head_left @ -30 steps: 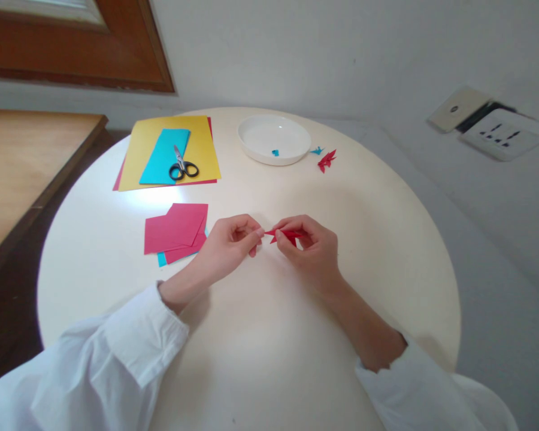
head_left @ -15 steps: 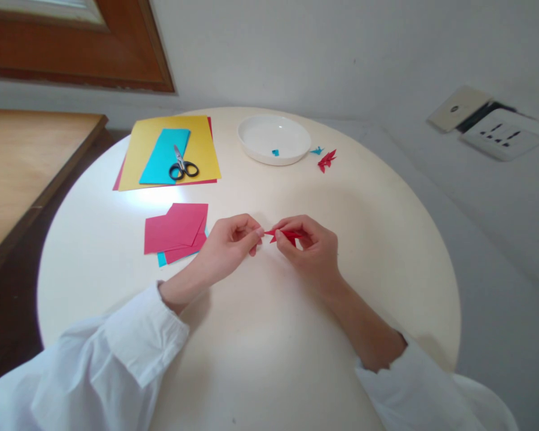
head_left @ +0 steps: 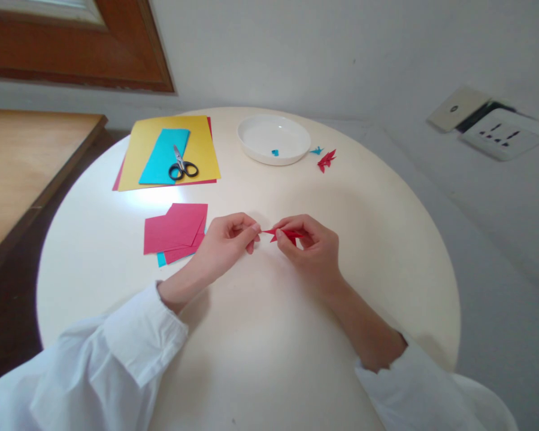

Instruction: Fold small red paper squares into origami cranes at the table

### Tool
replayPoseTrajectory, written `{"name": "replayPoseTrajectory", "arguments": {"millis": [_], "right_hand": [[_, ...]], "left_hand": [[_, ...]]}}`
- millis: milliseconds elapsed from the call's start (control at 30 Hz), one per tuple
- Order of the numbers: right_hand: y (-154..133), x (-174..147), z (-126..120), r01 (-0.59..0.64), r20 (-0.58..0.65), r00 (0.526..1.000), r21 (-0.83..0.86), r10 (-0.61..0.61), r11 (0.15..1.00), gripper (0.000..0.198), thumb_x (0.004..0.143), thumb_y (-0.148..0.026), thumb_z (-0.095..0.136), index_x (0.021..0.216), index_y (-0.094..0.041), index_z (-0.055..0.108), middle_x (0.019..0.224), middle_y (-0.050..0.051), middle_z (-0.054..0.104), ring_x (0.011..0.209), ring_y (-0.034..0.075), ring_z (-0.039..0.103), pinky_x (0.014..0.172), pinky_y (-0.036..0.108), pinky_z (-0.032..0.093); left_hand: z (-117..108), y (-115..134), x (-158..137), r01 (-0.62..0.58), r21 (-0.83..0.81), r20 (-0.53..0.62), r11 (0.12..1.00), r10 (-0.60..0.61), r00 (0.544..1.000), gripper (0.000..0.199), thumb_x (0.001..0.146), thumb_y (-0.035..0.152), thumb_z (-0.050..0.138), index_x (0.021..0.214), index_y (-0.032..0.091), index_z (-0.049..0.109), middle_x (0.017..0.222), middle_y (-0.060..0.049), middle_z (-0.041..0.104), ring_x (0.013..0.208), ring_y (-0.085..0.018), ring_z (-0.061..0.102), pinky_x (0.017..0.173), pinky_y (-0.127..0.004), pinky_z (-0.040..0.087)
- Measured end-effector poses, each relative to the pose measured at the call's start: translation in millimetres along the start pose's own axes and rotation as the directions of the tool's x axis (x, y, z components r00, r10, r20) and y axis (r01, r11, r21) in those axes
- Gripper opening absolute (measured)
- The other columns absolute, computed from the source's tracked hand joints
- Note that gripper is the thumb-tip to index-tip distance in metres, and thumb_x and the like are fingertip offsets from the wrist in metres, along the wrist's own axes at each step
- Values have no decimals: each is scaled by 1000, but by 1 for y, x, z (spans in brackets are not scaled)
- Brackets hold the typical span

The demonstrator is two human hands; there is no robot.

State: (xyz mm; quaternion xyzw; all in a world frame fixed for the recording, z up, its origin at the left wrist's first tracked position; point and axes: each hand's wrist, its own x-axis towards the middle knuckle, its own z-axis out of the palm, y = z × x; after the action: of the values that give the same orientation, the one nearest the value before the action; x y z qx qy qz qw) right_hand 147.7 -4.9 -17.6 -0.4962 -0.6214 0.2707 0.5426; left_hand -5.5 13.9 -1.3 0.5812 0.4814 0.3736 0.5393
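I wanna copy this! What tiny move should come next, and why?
Maybe the left hand should gently crease the thin tip of the small, pointed red folded-paper piece: it pinches that end, while the right hand grips the wider part.

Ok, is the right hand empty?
No, the right hand pinches a small red folded paper between its thumb and fingers.

Left hand point(head_left: 227, 242) and right hand point(head_left: 314, 248) are bare. Left loose white cloth sleeve point(head_left: 81, 371) is creased, ending in a broad, angular-cornered cuff point(head_left: 146, 332); right loose white cloth sleeve point(head_left: 426, 386) looks greyer, its edge wavy.
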Motion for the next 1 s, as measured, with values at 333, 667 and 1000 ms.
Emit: {"name": "replayPoseTrajectory", "arguments": {"millis": [333, 667, 1000], "right_hand": [[1, -1, 1, -1, 42, 999, 41, -1, 999, 7, 69, -17, 61, 63, -19, 57, 72, 2, 66, 65, 13, 62, 61, 27, 52], [2, -2, 0, 44, 56, 997, 41, -46, 998, 9, 70, -17, 61, 64, -19, 57, 76, 3, 67, 68, 14, 63, 63, 29, 53], [1, -2, 1, 102, 56, 993, 15, -102, 995, 10, 71, -14, 61, 63, -19, 57, 78, 5, 68, 69, 15, 65, 63, 29, 54]], "left_hand": [[1, -7, 0, -48, 78, 84, 996, 41, 996, 23, 74, 36, 60, 70, 14, 67, 59, -1, 60, 51, -9, 50, 47, -20, 37], [1, -6, 0, -53, 37, 71, 998, 51, 996, 20, 74, 33, 60, 67, 15, 67, 54, 0, 58, 49, -9, 49, 47, -20, 37], [2, -3, -1, -7, -43, 102, 999, 12, 995, 21, 72, 32, 62, 68, 13, 66, 54, 0, 58, 51, -9, 51, 51, -22, 38]]}}
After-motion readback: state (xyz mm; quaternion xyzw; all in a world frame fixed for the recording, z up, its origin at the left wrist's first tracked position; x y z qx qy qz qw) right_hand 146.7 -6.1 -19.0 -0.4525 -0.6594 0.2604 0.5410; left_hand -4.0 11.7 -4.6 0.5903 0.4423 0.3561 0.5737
